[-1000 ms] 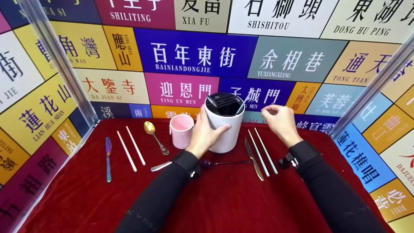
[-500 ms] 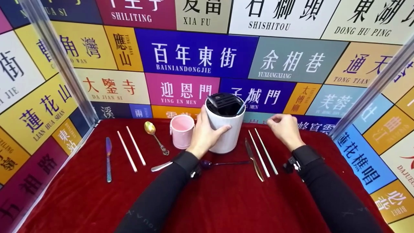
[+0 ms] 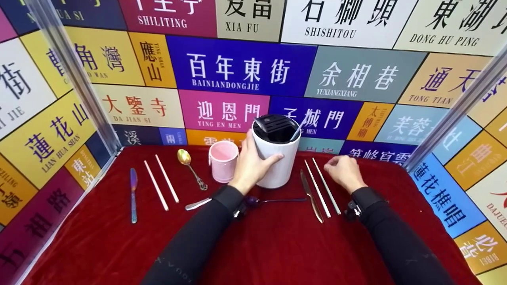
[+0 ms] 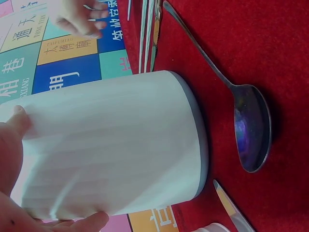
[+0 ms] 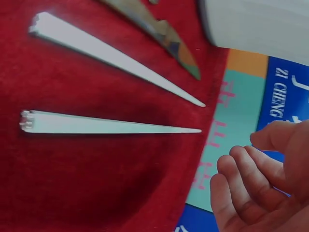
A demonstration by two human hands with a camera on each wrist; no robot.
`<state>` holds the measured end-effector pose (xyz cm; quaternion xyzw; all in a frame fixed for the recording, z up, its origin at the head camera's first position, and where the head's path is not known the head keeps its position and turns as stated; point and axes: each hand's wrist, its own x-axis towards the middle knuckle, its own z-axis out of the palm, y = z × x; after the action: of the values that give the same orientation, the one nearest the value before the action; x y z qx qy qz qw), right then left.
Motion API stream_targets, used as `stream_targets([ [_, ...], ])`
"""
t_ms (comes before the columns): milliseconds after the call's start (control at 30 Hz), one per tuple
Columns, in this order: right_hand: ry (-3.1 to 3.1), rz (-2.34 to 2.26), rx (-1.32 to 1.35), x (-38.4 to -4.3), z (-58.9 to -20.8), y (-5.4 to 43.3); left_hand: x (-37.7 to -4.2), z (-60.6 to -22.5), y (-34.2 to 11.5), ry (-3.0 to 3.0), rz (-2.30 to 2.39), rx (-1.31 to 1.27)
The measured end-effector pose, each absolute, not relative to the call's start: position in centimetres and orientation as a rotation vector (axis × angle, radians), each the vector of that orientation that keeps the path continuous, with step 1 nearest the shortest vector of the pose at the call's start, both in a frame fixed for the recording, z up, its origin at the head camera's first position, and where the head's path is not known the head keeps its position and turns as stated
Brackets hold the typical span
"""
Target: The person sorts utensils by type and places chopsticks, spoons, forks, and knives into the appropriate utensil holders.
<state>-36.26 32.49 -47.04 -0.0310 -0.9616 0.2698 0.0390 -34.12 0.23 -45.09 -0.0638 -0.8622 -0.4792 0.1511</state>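
Observation:
My left hand [image 3: 250, 166] grips the side of a white cylindrical cutlery holder [image 3: 282, 166] with a black slotted top. Pieces with bluish tips [image 3: 295, 133] stick out at its rim. In the left wrist view, that hand's thumb and fingertips press against the white wall [image 4: 111, 140]. My right hand [image 3: 344, 172] hovers with loosely bent fingers and nothing in them, just right of a pair of pale green chopsticks [image 3: 326, 186]. In the right wrist view, those fingers [image 5: 256, 176] are apart from the thin tips of the chopsticks [image 5: 111, 124].
A gold knife [image 3: 311, 196] lies left of the green chopsticks. Around the holder are a dark purple spoon [image 3: 253, 201], a pink cup [image 3: 223, 166] and a gold spoon [image 3: 192, 168]. Farther left lie pink chopsticks [image 3: 156, 185] and an iridescent knife [image 3: 133, 194]. My left arm partly covers a silver knife [image 3: 197, 204].
My right hand has come down from beside the holder's top, and slightly right, to near the upper ends of the green chopsticks. My left hand and the holder have stayed in place.

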Motion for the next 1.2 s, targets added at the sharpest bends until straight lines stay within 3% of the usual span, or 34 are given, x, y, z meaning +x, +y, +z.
stream_targets([
  [567,-3.065,0.62,-0.171,-36.1,-51.6,32.5,-34.3,-45.2,0.4,-2.494,-1.356,-0.188],
  [1200,-3.064,0.629,-0.22,-36.4,-50.3,32.3,-34.4,-45.6,0.2,-2.452,-1.385,-0.195],
])
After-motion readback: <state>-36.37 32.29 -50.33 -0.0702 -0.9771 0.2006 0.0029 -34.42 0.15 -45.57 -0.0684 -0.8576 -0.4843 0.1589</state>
